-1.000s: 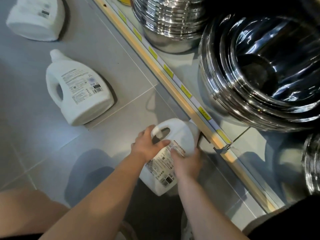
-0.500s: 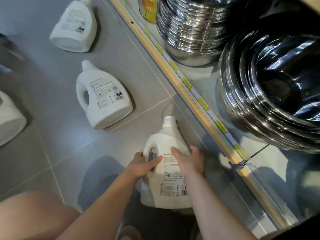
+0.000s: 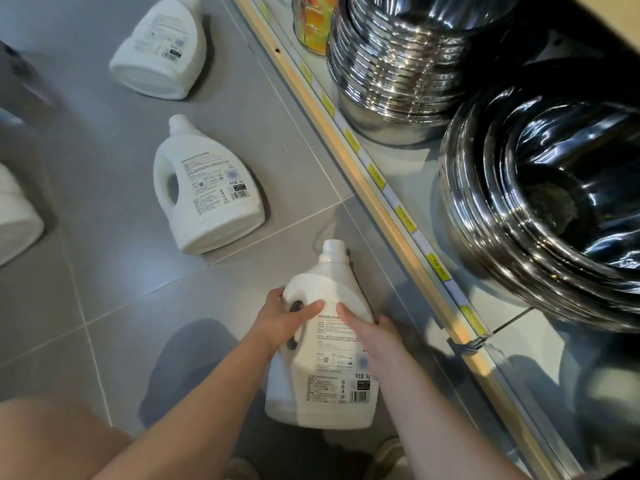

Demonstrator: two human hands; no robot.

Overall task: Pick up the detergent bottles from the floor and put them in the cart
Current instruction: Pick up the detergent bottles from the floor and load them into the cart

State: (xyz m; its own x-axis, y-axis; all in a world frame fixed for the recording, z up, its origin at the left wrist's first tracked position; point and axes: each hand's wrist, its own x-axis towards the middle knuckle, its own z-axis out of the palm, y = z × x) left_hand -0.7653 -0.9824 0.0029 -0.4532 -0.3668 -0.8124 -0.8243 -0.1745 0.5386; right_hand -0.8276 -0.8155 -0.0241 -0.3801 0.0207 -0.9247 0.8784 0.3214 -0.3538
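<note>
Only the head view to go on here, looking down from a crouch. The bottle being handled (image 3: pixel 332 358) is near, a bit right of centre, cap pointing away, just beside the wooden shelf edge (image 3: pixel 381 209). The left hand (image 3: pixel 284 323) is curled round the moulded handle with the thumb laid across the front, and the right hand (image 3: pixel 374 337) is clamped on the opposite side, thumb on the label and fingers wrapped behind. My guess is the two-handed hold is because a full jug this size is heavy and the plastic is slick, so the handle takes the weight while the other hand stops it swinging into the shelf. I honestly can't tell whether its base is off the tiled floor (image 3: pixel 86 306) or not. Three more bottles lie flat on the tiles: one in the middle left (image 3: pixel 207 192), one far left (image 3: pixel 162 50), and a sliver of another at the left edge (image 3: pixel 14 216). They're spaced well apart, so it looks like one grab per bottle. On the right, the shelf carries stacked steel bowls (image 3: pixel 554 188) and a second stack (image 3: pixel 398 64) further away. The cart isn't in view, so I'd say the job is barely started.
</note>
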